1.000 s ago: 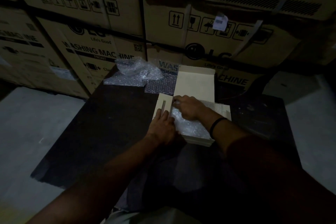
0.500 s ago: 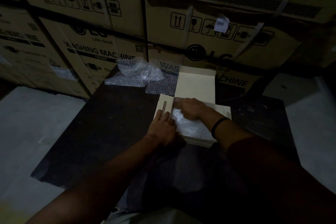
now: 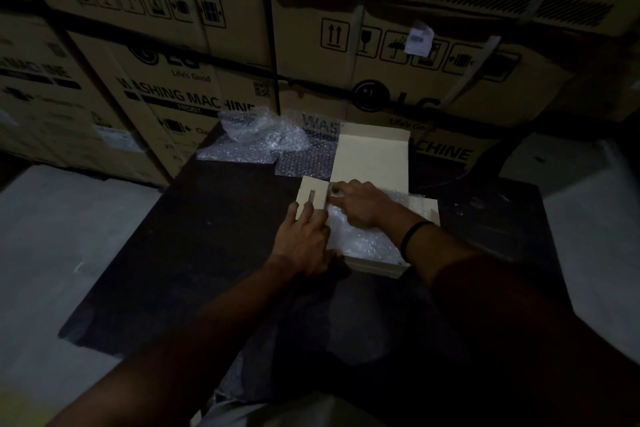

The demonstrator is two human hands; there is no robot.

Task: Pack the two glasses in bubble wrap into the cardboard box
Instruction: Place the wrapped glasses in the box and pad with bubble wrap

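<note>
A small pale cardboard box (image 3: 377,262) lies open on the dark table, its lid (image 3: 372,156) standing up at the back. Bubble wrap (image 3: 363,239) fills the inside; the glasses themselves are hidden under it. My left hand (image 3: 304,239) rests with straight fingers on the box's left side flap (image 3: 313,191). My right hand (image 3: 356,203) lies inside the box on top of the bubble wrap, fingers bent toward the back left corner. Whether those fingers pinch the wrap is too dark to tell.
More loose bubble wrap (image 3: 256,139) lies crumpled at the table's (image 3: 194,253) far edge, with a flat sheet (image 3: 304,163) beside the lid. Large washing machine cartons (image 3: 381,62) are stacked just behind the table. Grey floor shows on both sides.
My right hand has shifted slightly toward the box's back left corner over the bubble wrap. My left hand stays on the side flap.
</note>
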